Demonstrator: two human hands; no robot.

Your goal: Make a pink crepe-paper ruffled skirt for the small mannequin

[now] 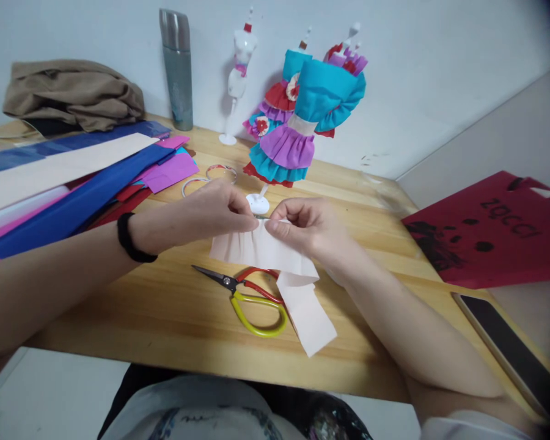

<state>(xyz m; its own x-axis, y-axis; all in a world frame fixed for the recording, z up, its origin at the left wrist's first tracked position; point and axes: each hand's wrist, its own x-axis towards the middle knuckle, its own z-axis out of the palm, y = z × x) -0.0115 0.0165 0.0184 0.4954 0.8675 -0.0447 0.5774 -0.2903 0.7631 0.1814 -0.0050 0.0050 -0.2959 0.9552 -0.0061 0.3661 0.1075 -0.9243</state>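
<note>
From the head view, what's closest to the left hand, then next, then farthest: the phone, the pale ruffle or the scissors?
1. Pale ruffle: pinched in the left hand.
2. Scissors: just below it in the picture.
3. Phone: away at the far right.

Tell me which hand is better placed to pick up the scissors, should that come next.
Probably the right hand: the scissors lie with their handles toward its side, blades pointing left. Both hands pinch the pale strip, so the left hand would have to hold it alone.
</note>
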